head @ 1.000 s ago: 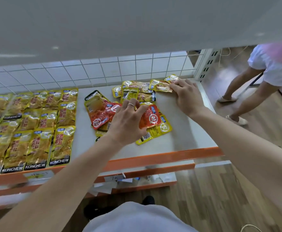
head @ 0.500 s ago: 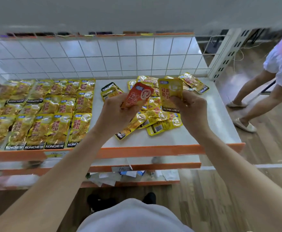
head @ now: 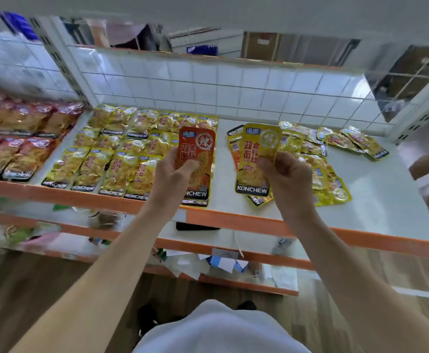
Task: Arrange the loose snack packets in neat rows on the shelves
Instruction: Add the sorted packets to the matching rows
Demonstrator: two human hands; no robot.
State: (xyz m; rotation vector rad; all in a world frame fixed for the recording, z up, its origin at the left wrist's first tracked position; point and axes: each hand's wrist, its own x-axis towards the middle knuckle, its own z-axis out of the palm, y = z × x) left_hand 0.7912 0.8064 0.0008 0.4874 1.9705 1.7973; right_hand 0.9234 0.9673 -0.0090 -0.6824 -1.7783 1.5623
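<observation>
2 KONCHEW pkts gripped: orange pkt (head: pixel 197 142), yellow pkt (head: pixel 257 149).

Held: 1 orange packet (head: pixel 196 146), 1 yellow packet (head: pixel 258 149).

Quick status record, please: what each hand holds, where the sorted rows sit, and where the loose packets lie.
left hand: grips red packet, held upright
right hand: grips yellow packet, held upright
sorted rows: yellow packets, left part of shelf
loose pile: mostly yellow packets, overlapping, right part of shelf
red rows: next bay, far left
</observation>
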